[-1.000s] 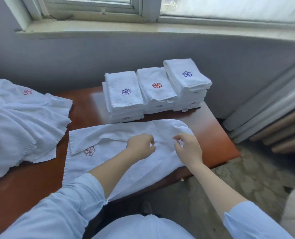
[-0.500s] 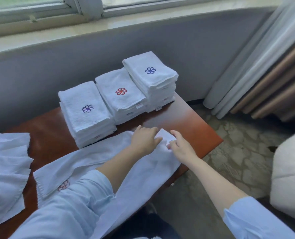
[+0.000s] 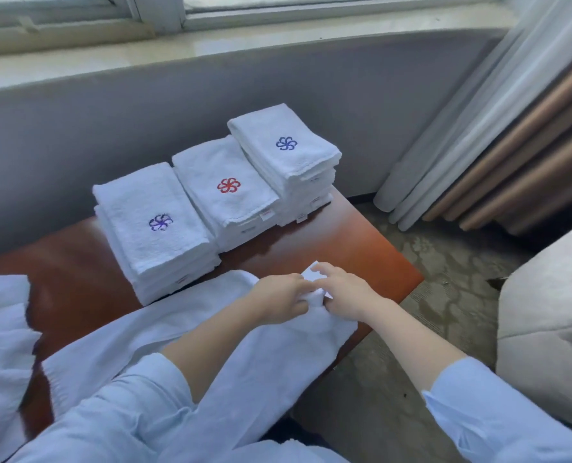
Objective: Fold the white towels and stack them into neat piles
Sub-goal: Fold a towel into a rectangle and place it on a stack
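1. The towel (image 3: 211, 335) lies as a long band across the near part of the worktop (image 3: 361, 248). Its right end is close to the worktop's right edge. Spread flat like this, it probably has room for a clean crosswise fold.
2. The left hand (image 3: 279, 297) has its fingers curled and grips the bunched right end of the towel.
3. The right hand (image 3: 343, 295) touches the left one and pinches the same end, with one finger stretched onto a flat white corner. Holding the end with both hands likely keeps its two corners matched before it is carried over.
4. The left pile (image 3: 154, 225), middle pile (image 3: 224, 192) and right pile (image 3: 284, 148) stand side by side along the back of the worktop, each touching the next. This seemingly keeps them out of the folding area.
5. The top towel of each pile shows its stitched flower: purple, red and blue. That suggests the towels are sorted by colour and folded mark-up.
6. Loose towels (image 3: 0, 345) are heaped at the left edge, near the left arm. They are probably the unfolded supply.
7. The flower on the held towel is hidden, so I cannot tell which pile it belongs to.
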`<state>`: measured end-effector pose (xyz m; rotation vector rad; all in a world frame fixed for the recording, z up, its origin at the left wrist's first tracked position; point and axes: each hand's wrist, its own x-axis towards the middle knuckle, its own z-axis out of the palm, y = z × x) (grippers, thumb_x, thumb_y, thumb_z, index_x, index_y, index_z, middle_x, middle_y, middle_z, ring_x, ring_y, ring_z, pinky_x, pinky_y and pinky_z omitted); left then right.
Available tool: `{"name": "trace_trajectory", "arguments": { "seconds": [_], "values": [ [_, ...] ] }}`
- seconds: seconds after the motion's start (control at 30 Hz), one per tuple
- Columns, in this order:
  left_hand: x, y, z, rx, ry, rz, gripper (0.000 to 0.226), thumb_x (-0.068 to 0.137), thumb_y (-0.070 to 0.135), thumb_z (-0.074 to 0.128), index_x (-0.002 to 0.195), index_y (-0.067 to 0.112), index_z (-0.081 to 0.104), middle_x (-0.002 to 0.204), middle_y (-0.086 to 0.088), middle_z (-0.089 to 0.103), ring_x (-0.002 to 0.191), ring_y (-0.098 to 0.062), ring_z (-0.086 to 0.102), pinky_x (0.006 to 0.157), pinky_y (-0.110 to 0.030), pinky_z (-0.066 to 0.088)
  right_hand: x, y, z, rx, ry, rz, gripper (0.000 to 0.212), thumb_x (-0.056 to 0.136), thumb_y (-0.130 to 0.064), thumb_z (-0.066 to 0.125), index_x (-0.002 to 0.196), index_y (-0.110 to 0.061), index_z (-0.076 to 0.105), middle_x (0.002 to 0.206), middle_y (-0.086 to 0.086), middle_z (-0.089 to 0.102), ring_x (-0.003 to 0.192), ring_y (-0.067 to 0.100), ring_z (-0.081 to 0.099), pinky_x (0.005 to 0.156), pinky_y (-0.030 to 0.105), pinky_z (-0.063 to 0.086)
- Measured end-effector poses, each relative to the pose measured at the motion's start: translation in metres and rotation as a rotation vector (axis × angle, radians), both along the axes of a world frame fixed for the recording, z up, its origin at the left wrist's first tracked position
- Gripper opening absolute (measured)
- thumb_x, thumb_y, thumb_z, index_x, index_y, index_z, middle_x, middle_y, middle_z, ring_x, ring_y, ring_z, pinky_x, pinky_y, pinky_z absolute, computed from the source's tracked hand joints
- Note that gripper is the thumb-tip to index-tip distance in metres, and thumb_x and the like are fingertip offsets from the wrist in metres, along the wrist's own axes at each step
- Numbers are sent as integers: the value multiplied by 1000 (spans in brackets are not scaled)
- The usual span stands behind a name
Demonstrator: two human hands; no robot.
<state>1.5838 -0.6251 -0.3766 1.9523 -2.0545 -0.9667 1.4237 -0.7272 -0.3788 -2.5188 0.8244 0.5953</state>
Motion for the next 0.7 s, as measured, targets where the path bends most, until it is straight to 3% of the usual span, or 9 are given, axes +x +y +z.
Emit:
{"name": "trace_trajectory", "arguments": {
  "seconds": [0.1, 0.2, 0.23, 0.27, 0.33, 0.37, 0.53, 0.63, 0.7],
  "values": [
    [9, -3, 0, -70, 21, 117, 35, 89, 21, 47, 119, 33, 62, 96, 7, 56, 86, -17, 57, 65, -34, 44, -5, -14, 15, -190, -36, 92, 28, 94, -25, 53, 115, -13, 66, 154, -1, 35, 134, 22, 39, 82, 31, 40],
    [13, -18, 0, -163, -10, 281, 31, 92, 23, 46, 117, 31, 61, 104, 8, 57, 88, -19, 58, 64, -31, 40, -13, -26, 36, -277, -106, 64, 19, 83, -31, 62, 92, -18, 72, 144, -4, 52, 138, 17, 40, 103, 31, 40],
    [13, -23, 1, -179, -14, 324, 28, 92, 23, 46, 114, 30, 61, 105, 7, 57, 89, -20, 59, 62, -31, 37, -16, -28, 44, -300, -102, 34, 12, 79, -31, 63, 83, -21, 69, 129, -5, 63, 128, 18, 50, 98, 29, 44],
    [12, -27, 1, -184, -10, 355, 26, 91, 24, 45, 111, 28, 61, 104, 7, 57, 88, -21, 59, 61, -30, 34, -19, -29, 50, -293, -89, -15, 4, 77, -28, 62, 76, -24, 61, 106, -5, 68, 109, 20, 60, 82, 28, 48],
    [9, -35, 2, -183, 8, 392, 22, 89, 26, 44, 103, 26, 61, 101, 7, 57, 86, -20, 58, 59, -30, 34, -26, -33, 59, -203, -78, -183, 18, 78, -21, 56, 71, -27, 41, 71, -4, 55, 69, 23, 56, 52, 28, 36],
    [8, -38, 4, -189, 4, 402, 21, 87, 26, 45, 99, 26, 62, 98, 7, 59, 85, -20, 58, 59, -31, 37, -29, -37, 62, -193, -106, -270, 19, 79, -20, 54, 73, -27, 38, 66, -4, 50, 60, 21, 50, 49, 27, 30],
    [6, -55, 13, -373, -235, 422, 25, 86, 22, 52, 102, 28, 70, 94, 4, 67, 90, -23, 57, 72, -36, 44, -29, -70, 82, -395, -306, -535, 7, 81, -21, 51, 86, -26, 51, 72, -7, 58, 66, 18, 52, 51, 29, 30],
    [7, -67, 11, -346, -113, 547, 29, 95, 17, 47, 114, 27, 66, 112, 5, 63, 99, -24, 60, 71, -35, 46, -23, -91, 81, -438, -427, -551, 22, 86, -11, 46, 97, -25, 59, 85, -6, 62, 82, 24, 58, 57, 31, 33],
    [8, -74, 6, -287, 7, 580, 40, 94, 12, 48, 129, 27, 57, 131, 6, 54, 108, -23, 59, 78, -36, 49, -16, -106, 76, -415, -471, -534, 38, 89, -4, 44, 117, -23, 62, 109, -4, 65, 104, 24, 56, 72, 35, 44]
  ]
}}
